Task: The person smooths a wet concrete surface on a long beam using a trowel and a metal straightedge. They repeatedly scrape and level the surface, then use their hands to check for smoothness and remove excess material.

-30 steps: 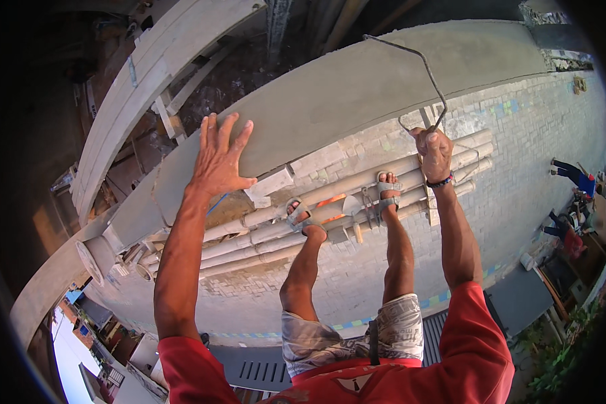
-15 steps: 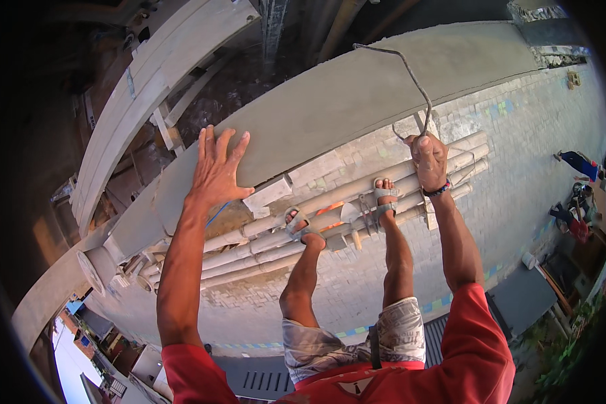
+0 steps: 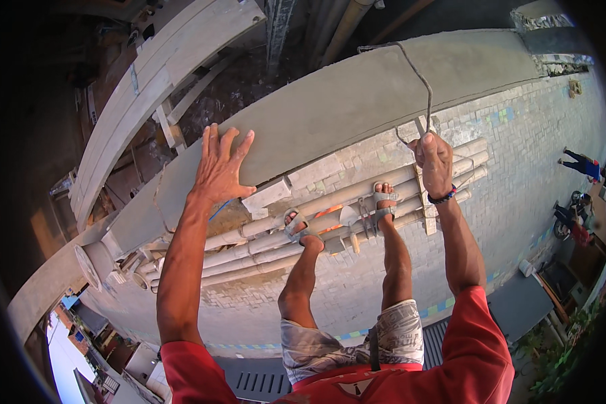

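Note:
My left hand (image 3: pixel 222 165) is spread flat against the near side of a smooth grey cement-plastered wall (image 3: pixel 303 108), thumb pointing right, with nothing in it. My right hand (image 3: pixel 436 161) is closed on a bent steel rod (image 3: pixel 421 77). From my fist the rod runs away over the plastered surface, and its angled end lies at the wall's far edge. A shorter bent piece of metal shows just left of the fist; I cannot tell whether it belongs to the same rod. My sandalled feet stand on bamboo poles (image 3: pixel 256 249) below.
A trowel (image 3: pixel 348 217) and other tools lie on the poles between my feet. Far below is a paved ground (image 3: pixel 357 289). A curved pale beam (image 3: pixel 135 111) arches at the left. A person (image 3: pixel 581 165) stands on the ground at far right, near a motorbike (image 3: pixel 572 215).
My right fist has turned slightly, and the rod with it now stands steeper near the hand. My left hand stays in place. The person below at right has shifted a little.

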Action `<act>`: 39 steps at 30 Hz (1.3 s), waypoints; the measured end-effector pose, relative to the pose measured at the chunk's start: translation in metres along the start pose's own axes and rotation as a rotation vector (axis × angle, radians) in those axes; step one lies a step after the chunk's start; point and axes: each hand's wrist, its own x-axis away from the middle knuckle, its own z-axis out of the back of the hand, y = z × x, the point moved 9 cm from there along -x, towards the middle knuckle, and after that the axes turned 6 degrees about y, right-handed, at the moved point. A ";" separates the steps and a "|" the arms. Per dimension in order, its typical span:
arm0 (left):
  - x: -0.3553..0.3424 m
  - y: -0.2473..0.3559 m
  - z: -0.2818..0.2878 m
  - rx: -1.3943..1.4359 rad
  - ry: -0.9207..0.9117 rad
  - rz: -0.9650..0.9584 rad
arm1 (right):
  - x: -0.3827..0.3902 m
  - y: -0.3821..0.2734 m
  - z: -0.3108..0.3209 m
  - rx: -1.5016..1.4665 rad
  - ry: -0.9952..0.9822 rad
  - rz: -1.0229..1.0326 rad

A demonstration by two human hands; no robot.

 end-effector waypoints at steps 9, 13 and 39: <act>0.000 0.001 0.001 0.015 -0.003 0.005 | -0.004 -0.016 -0.005 0.042 0.008 0.004; 0.000 -0.001 0.000 0.014 -0.025 0.023 | -0.007 -0.025 -0.010 0.018 0.018 0.010; -0.002 0.000 0.003 0.057 -0.086 0.043 | -0.047 -0.093 -0.042 0.166 0.109 0.002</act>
